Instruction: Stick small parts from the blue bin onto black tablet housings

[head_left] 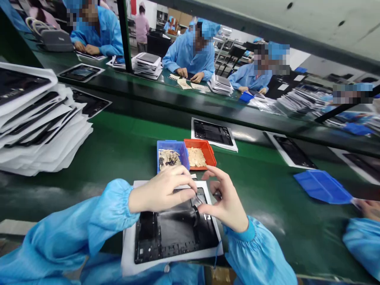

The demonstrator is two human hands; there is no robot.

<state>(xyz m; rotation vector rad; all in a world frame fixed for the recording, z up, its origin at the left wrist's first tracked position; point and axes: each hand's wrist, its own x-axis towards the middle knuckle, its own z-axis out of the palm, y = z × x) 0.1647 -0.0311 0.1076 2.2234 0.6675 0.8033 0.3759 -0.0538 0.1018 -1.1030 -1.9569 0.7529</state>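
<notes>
A black tablet housing [178, 229] lies on a white sheet [128, 253] at the table's front edge. Above its upper part is my left hand [166, 190], thumb and fingers pressed together; what they pinch is hidden. A thin clear strip [197, 200] and a small black piece [196, 215] show between my hands, over the housing. My right hand [225, 198] is at the housing's right side, its thumb and index finger apart. Its other fingers curl around a small dark, shiny object [218, 194] whose kind I cannot make out.
Behind my hands stand a blue bin [187, 161] and a red bin [210, 152] with small beige pieces. Stacked housings with white sheets [44, 134] rise at left. A blue tray [323, 186] and a co-worker's sleeve [363, 245] are at right. More housings [212, 132] lie farther back.
</notes>
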